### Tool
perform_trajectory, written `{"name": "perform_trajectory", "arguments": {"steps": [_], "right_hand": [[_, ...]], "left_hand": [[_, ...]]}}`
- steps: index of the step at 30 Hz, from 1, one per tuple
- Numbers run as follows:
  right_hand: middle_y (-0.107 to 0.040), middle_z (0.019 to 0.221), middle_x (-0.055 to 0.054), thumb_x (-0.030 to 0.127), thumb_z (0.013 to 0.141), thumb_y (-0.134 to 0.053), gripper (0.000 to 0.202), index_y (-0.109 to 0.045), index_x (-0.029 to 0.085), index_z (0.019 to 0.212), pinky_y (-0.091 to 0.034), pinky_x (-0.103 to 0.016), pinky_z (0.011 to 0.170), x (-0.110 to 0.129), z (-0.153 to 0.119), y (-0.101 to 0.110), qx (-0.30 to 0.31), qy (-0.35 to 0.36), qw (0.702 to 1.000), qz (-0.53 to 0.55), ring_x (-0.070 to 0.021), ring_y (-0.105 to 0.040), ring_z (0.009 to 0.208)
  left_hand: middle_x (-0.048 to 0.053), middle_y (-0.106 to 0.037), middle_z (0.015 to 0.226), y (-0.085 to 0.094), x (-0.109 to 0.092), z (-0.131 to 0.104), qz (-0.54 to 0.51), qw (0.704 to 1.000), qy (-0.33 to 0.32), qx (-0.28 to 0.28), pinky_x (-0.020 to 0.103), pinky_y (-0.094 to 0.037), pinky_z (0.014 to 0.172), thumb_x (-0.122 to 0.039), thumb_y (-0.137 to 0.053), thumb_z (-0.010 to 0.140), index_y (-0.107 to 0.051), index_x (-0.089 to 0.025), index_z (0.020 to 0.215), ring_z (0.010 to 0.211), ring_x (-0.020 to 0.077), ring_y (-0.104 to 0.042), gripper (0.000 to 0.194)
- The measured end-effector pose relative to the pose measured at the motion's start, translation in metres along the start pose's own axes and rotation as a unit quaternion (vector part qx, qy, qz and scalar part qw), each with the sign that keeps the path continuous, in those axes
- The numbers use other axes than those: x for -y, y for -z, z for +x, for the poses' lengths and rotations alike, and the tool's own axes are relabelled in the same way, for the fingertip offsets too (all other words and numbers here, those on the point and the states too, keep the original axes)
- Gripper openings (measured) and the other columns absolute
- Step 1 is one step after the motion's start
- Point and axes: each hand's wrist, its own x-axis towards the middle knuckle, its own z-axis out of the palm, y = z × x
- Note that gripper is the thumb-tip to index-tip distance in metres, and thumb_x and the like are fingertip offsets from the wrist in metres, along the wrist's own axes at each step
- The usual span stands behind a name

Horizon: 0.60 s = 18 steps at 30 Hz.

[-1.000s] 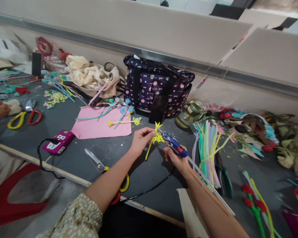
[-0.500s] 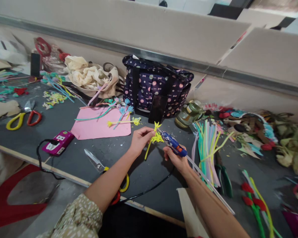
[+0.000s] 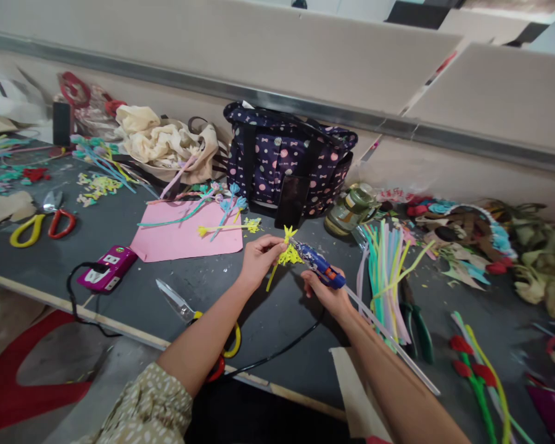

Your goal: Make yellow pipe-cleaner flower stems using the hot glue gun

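My left hand (image 3: 261, 258) pinches a yellow pipe-cleaner flower (image 3: 289, 234), its petals pointing up and its stem slanting down below the fingers. In my right hand (image 3: 327, 292) is a blue glue gun (image 3: 322, 267), its nozzle close to the flower; whether they touch I cannot tell. A clear glue stick (image 3: 395, 345) runs out of the gun's back along my forearm. On the table behind the flower lies a heap of small yellow pieces (image 3: 290, 254). Under my left forearm lie scissors (image 3: 178, 300) with yellow and red handles, partly hidden.
A pink sheet (image 3: 185, 243) carries several pipe-cleaner flowers. Behind stand a dark patterned bag (image 3: 287, 154), a phone (image 3: 292, 202) and a green glass jar (image 3: 353, 209). Pipe cleaners (image 3: 388, 283) and pliers (image 3: 416, 327) lie right, a purple power strip (image 3: 107, 269) and more scissors (image 3: 50, 216) left.
The view has shifted slightly. Both hands keep their holds on the flower and the glue gun, with the nozzle still close to the flower.
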Motion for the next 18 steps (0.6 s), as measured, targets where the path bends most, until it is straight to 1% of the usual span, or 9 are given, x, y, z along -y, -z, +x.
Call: {"name": "perform_trajectory", "arguments": {"steps": [3, 6, 8, 9, 12, 14, 16, 18], "right_hand": [[-0.056, 0.049, 0.001, 0.045, 0.071, -0.071, 0.03, -0.058, 0.018, 0.068, -0.042, -0.025, 0.039, -0.006, 0.001, 0.001, -0.003, 0.001, 1.0, 0.003, -0.0119, -0.05, 0.039], [-0.056, 0.05, 0.002, 0.045, 0.071, -0.072, 0.03, -0.059, 0.018, 0.07, -0.042, -0.025, 0.038, -0.01, 0.002, 0.002, -0.002, -0.009, 1.0, -0.003, -0.0118, -0.049, 0.039], [-0.055, 0.051, 0.002, 0.046, 0.071, -0.071, 0.03, -0.059, 0.018, 0.07, -0.042, -0.025, 0.038, -0.009, 0.002, 0.002, -0.008, -0.013, 1.0, -0.004, -0.0118, -0.049, 0.039], [-0.056, 0.051, 0.002, 0.047, 0.071, -0.071, 0.031, -0.059, 0.018, 0.071, -0.043, -0.025, 0.039, -0.007, 0.003, 0.002, -0.019, -0.012, 1.0, -0.003, -0.0121, -0.049, 0.04], [-0.059, 0.058, 0.0, 0.048, 0.073, -0.068, 0.031, -0.06, 0.019, 0.077, -0.045, -0.027, 0.043, -0.003, 0.006, 0.005, -0.073, 0.006, 0.997, -0.011, -0.0141, -0.053, 0.045], [-0.06, 0.062, -0.001, 0.048, 0.075, -0.067, 0.03, -0.06, 0.019, 0.079, -0.046, -0.028, 0.048, -0.002, 0.01, 0.009, -0.107, 0.025, 0.993, -0.046, -0.0153, -0.055, 0.049], [-0.06, 0.063, -0.001, 0.047, 0.076, -0.065, 0.029, -0.06, 0.019, 0.08, -0.046, -0.028, 0.052, -0.005, 0.015, 0.013, -0.133, 0.041, 0.986, -0.087, -0.0155, -0.055, 0.052], [-0.061, 0.069, -0.002, 0.046, 0.076, -0.062, 0.028, -0.06, 0.019, 0.083, -0.046, -0.029, 0.056, -0.011, 0.02, 0.017, -0.153, 0.055, 0.98, -0.115, -0.0157, -0.055, 0.057]], "left_hand": [[-0.001, -0.054, 0.063, 0.0, -0.003, 0.0, 0.035, 0.999, -0.02, -0.007, 0.023, -0.035, 0.048, -0.031, -0.068, 0.075, -0.072, -0.018, 0.076, 0.049, 0.0082, -0.045, 0.014], [0.0, -0.056, 0.064, 0.001, -0.007, 0.0, 0.08, 0.994, -0.065, -0.024, 0.023, -0.036, 0.05, -0.029, -0.069, 0.075, -0.073, -0.019, 0.074, 0.052, 0.009, -0.048, 0.011], [0.0, -0.057, 0.066, 0.001, -0.009, -0.001, 0.087, 0.992, -0.079, -0.036, 0.023, -0.037, 0.051, -0.028, -0.069, 0.074, -0.073, -0.019, 0.074, 0.053, 0.0089, -0.048, 0.01], [0.0, -0.057, 0.066, 0.001, -0.009, -0.001, 0.076, 0.993, -0.075, -0.042, 0.023, -0.037, 0.05, -0.028, -0.069, 0.074, -0.072, -0.019, 0.075, 0.052, 0.0086, -0.048, 0.01], [-0.001, -0.058, 0.063, 0.002, -0.008, 0.001, 0.002, 0.998, -0.022, -0.063, 0.022, -0.038, 0.047, -0.031, -0.07, 0.072, -0.071, -0.018, 0.076, 0.048, 0.0077, -0.047, 0.013], [-0.001, -0.06, 0.063, 0.004, -0.006, 0.004, -0.055, 0.995, 0.021, -0.075, 0.021, -0.038, 0.046, -0.031, -0.072, 0.07, -0.07, -0.017, 0.077, 0.048, 0.0073, -0.047, 0.016], [0.0, -0.061, 0.064, 0.005, -0.005, 0.006, -0.099, 0.99, 0.061, -0.082, 0.019, -0.037, 0.044, -0.031, -0.074, 0.067, -0.07, -0.016, 0.076, 0.048, 0.0061, -0.046, 0.017], [0.0, -0.061, 0.063, 0.006, -0.004, 0.008, -0.13, 0.983, 0.098, -0.086, 0.017, -0.035, 0.042, -0.03, -0.076, 0.065, -0.069, -0.016, 0.076, 0.046, 0.0048, -0.045, 0.019]]}}
